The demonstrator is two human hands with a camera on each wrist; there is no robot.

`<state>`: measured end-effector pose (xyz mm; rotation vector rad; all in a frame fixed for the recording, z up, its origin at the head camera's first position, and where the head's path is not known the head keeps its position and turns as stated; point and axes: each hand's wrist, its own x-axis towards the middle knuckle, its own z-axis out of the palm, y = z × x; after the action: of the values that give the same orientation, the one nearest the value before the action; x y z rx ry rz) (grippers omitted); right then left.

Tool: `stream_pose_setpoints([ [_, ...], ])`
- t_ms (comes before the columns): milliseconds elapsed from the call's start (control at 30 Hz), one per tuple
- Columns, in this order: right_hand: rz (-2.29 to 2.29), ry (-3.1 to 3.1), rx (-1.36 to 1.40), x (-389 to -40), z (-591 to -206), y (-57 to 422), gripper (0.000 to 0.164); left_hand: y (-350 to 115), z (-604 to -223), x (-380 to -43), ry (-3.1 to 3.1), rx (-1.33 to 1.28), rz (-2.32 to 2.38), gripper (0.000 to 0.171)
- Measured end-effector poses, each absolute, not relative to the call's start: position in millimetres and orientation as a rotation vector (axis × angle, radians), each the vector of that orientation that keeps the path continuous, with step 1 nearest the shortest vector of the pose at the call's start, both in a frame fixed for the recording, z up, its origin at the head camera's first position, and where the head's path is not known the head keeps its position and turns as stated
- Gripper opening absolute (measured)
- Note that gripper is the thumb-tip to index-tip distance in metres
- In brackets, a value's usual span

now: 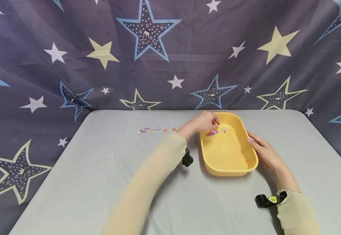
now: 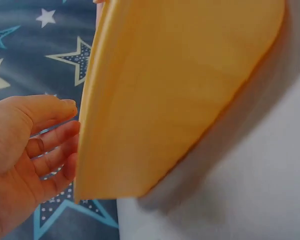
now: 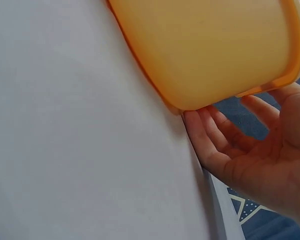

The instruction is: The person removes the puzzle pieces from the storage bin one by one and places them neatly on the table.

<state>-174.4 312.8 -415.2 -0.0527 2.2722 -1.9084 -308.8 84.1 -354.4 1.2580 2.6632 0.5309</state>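
Note:
A yellow plastic tray (image 1: pixel 227 153) with raised walls stands on the grey-covered table. My left hand (image 1: pixel 206 122) hovers over its far left rim, fingers loosely bent and nothing visible between them; the left wrist view shows the fingers beside the tray wall. Just below those fingers, inside the tray, lie a red and purple piece (image 1: pixel 212 133) and a smaller pale purple piece (image 1: pixel 223 130). My right hand (image 1: pixel 265 152) grips the tray's right side, thumb at the rim and fingers against the outer wall, as the right wrist view (image 3: pixel 262 150) also shows.
Left of the tray, several small colourful pieces lie in a row on the table, among them a purple one (image 1: pixel 144 131) and a red one (image 1: pixel 166 131). A dark curtain (image 1: pixel 188 65) with stars hangs behind the table's far edge.

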Motion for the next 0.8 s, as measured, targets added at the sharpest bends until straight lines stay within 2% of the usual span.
stream_pose_setpoints([
  [333,-1.875,2.314,-0.053,-174.3,-416.6,314.0,0.064,106.7,-373.6,-306.6,2.686,1.197,0.374,0.035],
  [800,-2.018,2.268,-0.066,-174.2,-419.6,312.1,0.059,132.1,-391.6,-305.3,2.651,1.305,0.125,0.035],
])
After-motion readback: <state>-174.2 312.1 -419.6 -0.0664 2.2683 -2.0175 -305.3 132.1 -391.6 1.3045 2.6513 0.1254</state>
